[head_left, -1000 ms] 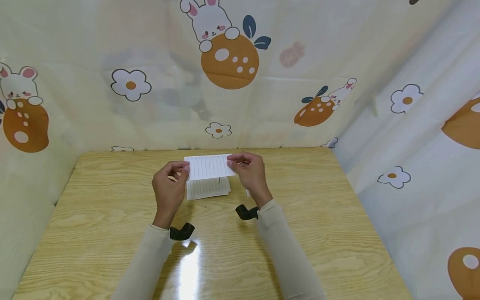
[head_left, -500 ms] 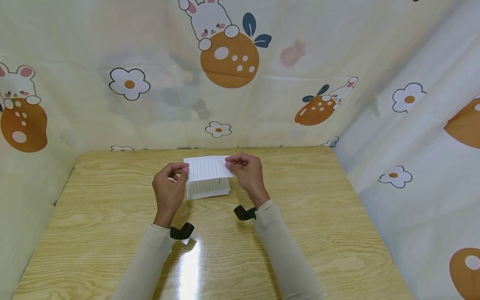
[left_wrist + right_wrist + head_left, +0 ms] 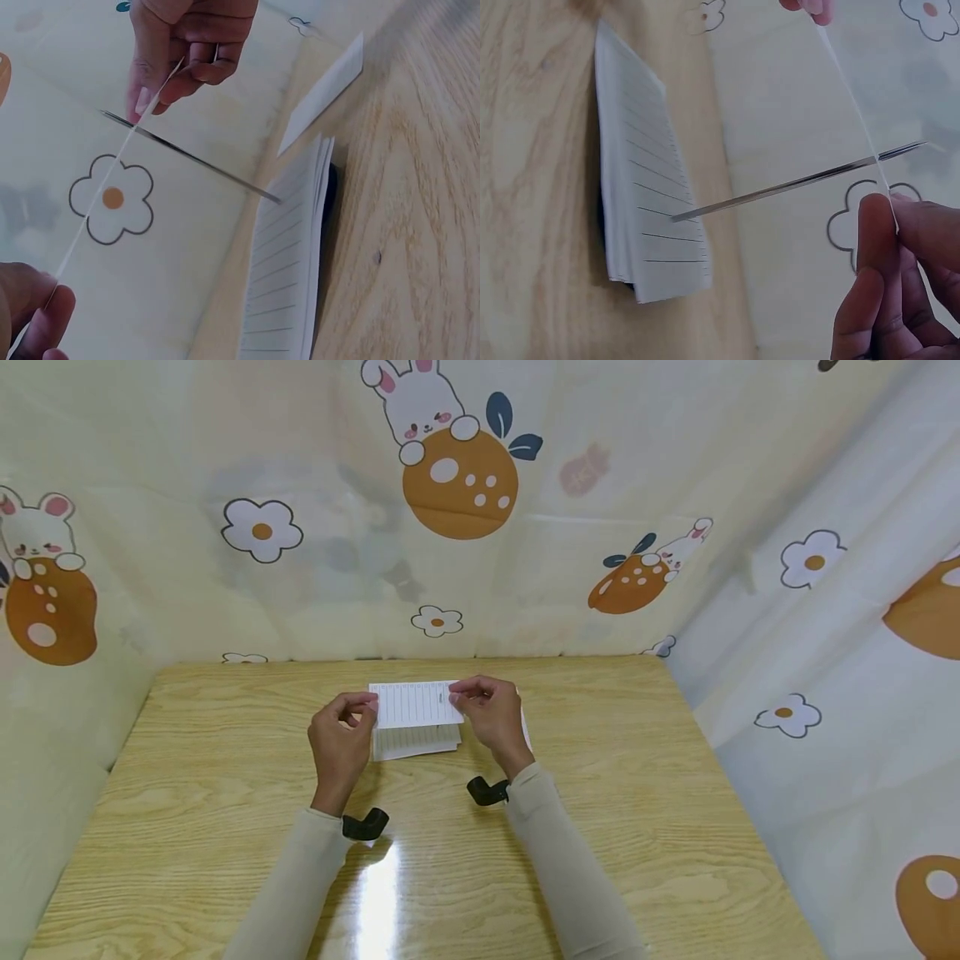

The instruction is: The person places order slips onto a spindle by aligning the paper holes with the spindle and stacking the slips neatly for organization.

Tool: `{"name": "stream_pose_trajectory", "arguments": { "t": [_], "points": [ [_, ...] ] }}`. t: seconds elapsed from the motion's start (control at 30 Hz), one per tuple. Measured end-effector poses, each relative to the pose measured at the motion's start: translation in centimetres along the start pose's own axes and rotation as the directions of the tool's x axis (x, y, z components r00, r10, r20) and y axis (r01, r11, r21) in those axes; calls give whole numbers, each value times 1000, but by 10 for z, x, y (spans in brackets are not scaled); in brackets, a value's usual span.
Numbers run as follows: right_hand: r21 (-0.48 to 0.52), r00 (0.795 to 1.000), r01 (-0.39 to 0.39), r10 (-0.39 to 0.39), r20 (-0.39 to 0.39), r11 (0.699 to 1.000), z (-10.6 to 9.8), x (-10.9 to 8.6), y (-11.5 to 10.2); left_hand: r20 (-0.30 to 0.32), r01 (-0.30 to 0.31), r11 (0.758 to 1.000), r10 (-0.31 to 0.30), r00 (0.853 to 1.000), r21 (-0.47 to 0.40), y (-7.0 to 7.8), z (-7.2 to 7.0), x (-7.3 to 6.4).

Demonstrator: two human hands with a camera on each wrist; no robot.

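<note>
A small sheet of ruled white paper point(image 3: 408, 706) is stretched level between both hands. My left hand point(image 3: 341, 743) pinches its left edge between thumb and fingers, and my right hand point(image 3: 491, 718) pinches the right edge. Under it stands a bill spike, its thin metal rod point(image 3: 202, 161) rising from a stack of ruled papers point(image 3: 656, 187). In both wrist views the rod crosses the sheet close to my right hand, its pointed tip above the paper. A dark base point(image 3: 331, 195) peeks out beneath the stack, mostly hidden.
Another white slip point(image 3: 326, 90) lies on the wooden table point(image 3: 637, 827) beyond the stack, largely behind my right hand in the head view. A patterned curtain point(image 3: 337, 585) hangs along the table's back edge, and another runs down the right side. Black wrist mounts point(image 3: 366, 824) hang at both wrists.
Both hands have lowered the sheet toward the stack, the right one also shifting slightly left. The rod's tip now shows on the sheet's upper face near the right hand.
</note>
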State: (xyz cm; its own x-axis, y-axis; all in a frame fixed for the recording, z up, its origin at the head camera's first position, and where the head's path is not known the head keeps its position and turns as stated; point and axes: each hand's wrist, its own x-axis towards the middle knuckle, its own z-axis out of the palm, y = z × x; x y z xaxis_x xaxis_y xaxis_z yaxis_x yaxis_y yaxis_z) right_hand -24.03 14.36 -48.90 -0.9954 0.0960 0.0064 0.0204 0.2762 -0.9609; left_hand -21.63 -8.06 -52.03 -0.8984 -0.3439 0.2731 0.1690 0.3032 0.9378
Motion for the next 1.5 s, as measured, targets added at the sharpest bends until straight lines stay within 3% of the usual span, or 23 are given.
{"name": "stream_pose_trajectory", "arguments": {
  "t": [0.47,0.73,1.07,1.5],
  "points": [
    [-13,1000,0,0,6,1000,4,1,17,24,26,998,-27,999,64,-12,3,-3],
    [-85,1000,7,-7,0,996,8,5,30,48,58,992,-64,997,111,-21,5,-6],
    [-143,999,32,-32,4,989,11,6,42,62,54,989,-63,996,137,-32,6,-8],
    [-193,1000,-23,24,0,981,17,9,53,80,65,972,-85,993,227,-44,10,-10]
  ]
}}
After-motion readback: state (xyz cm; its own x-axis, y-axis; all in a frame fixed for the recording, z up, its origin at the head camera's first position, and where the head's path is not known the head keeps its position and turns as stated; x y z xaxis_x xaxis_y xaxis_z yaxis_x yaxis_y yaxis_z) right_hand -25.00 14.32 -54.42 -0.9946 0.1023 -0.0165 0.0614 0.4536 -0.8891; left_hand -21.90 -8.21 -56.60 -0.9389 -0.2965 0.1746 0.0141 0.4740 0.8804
